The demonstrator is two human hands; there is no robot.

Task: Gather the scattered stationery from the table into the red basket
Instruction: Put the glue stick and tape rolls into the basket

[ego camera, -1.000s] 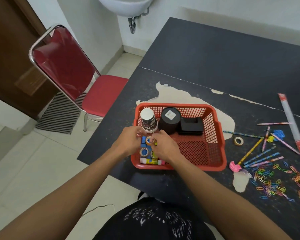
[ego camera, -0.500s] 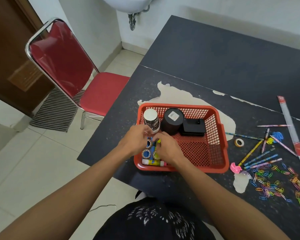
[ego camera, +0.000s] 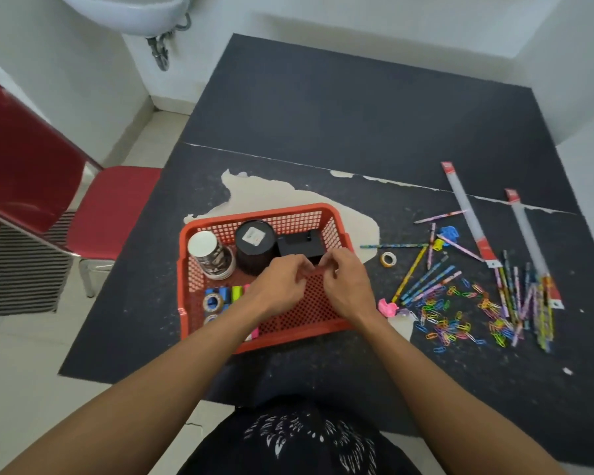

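The red basket (ego camera: 254,214) stands on the black table (ego camera: 357,114). It holds a white-lidded can (ego camera: 208,252), a black cylinder (ego camera: 255,246), a black box (ego camera: 299,248), tape rolls (ego camera: 213,301) and highlighters (ego camera: 236,292). My left hand (ego camera: 282,282) and my right hand (ego camera: 348,286) hover over the basket's middle, fingers curled and fingertips nearly meeting; whether they pinch anything is unclear. To the right on the table lie a small tape roll (ego camera: 388,259), patterned pencils (ego camera: 426,282), coloured paper clips (ego camera: 453,313), a pink item (ego camera: 387,307) and two long rulers (ego camera: 467,214).
A red chair (ego camera: 110,207) stands left of the table, with a striped mat behind it. A white sink (ego camera: 127,12) hangs on the wall at the top left. More pencils (ego camera: 528,303) lie at the far right. The tabletop's surface is peeled behind the basket.
Both hands have left the tape rolls in the basket's front left corner and moved right to its middle. The camera view has shifted toward the right side of the table.
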